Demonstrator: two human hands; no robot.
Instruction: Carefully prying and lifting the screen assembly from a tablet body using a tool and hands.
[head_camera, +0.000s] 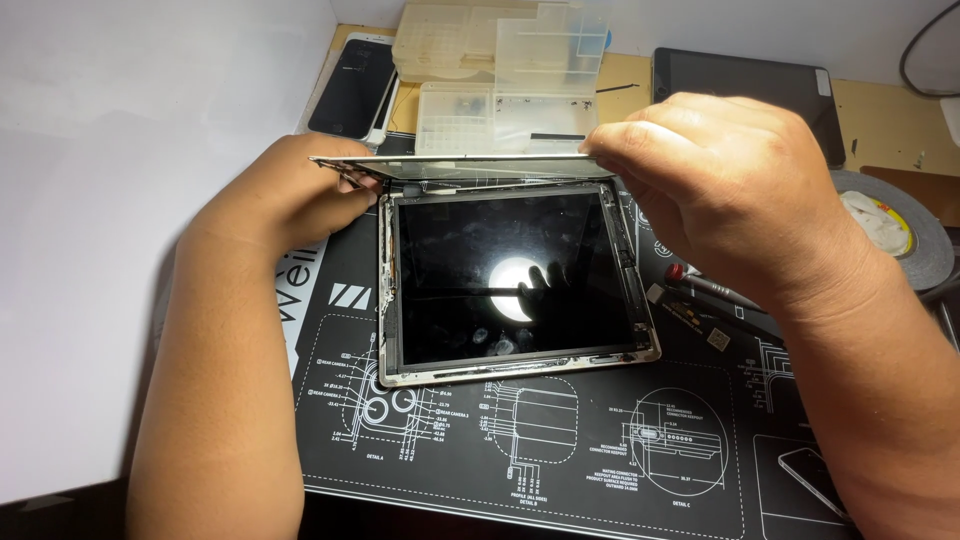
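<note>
Head view: your right hand (735, 195) is pinched shut on the right end of the lifted glass panel (465, 160), fingertips (612, 150) clamped on its edge. Your left hand (290, 195) grips the left end, fingers curled under the panel corner, thumb side hidden behind it. The panel sits edge-on to the camera, roughly level, spanning between both hands just above the far edge of the tablet body (515, 285).

Tablet body lies flat on the black printed work mat (520, 450), dark inner screen up, lamp glare and a finger shadow reflected in it. Metal frame shows worn, scuffed edges along the left and near sides.

A red-tipped tool (700, 285) lies on the mat just right of the tablet, partly under your right wrist. Beyond the panel: clear plastic parts boxes (500, 70), a dark phone (352, 85) to their left, another dark tablet (745, 85) to the right. A tape roll (900, 235) sits at the right edge.
</note>
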